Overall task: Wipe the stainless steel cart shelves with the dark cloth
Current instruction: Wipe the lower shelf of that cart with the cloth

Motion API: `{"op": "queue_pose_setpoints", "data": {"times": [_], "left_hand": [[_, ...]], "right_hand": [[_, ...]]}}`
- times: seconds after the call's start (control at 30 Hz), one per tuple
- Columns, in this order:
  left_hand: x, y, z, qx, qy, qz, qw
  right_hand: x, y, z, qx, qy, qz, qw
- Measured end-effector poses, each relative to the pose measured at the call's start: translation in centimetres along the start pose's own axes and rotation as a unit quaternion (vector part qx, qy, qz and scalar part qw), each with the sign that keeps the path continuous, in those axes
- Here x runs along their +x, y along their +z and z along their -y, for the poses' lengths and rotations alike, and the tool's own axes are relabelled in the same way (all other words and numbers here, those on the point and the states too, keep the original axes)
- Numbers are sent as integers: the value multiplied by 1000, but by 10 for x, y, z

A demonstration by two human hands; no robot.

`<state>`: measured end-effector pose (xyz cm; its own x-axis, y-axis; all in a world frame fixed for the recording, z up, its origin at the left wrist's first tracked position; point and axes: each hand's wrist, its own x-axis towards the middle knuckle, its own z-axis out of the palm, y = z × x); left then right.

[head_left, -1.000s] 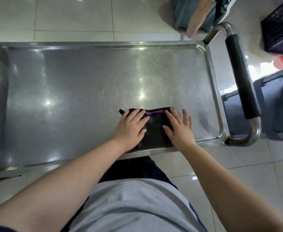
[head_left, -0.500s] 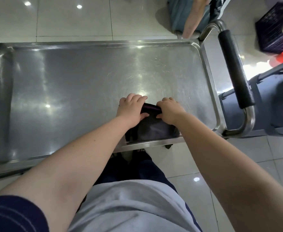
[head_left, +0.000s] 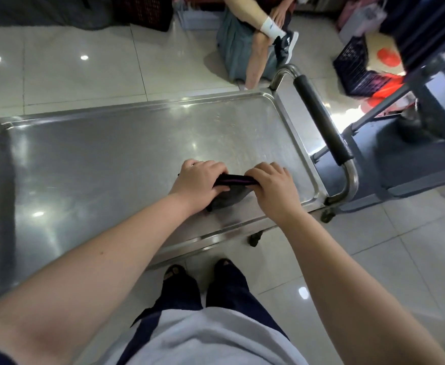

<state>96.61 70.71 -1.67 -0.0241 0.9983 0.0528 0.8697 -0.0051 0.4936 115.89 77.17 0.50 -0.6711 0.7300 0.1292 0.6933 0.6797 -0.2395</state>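
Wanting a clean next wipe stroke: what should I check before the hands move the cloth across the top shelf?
1. Left hand grips the dark cloth: ok.
2. Right hand grips it too: ok.
3. Cloth flat on the top shelf: not ok, far edge bunched up between the hands.
4. Cloth inside the shelf rim: ok.
5. Hands apart from the handle: ok.
6. Cloth damp: cannot tell.
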Motion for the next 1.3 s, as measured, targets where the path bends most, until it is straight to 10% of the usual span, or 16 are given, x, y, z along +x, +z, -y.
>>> {"op": "queue_pose_setpoints", "data": {"times": [0.53,1.3], "left_hand": [[-141,41,-122,186,-74,-223,954],[-292,199,-172,154,-173,-29,972]], "right_hand": [[-115,-29,-11,60,-130,-76,987],[-311,72,-32,63,-96,132,985]]}}
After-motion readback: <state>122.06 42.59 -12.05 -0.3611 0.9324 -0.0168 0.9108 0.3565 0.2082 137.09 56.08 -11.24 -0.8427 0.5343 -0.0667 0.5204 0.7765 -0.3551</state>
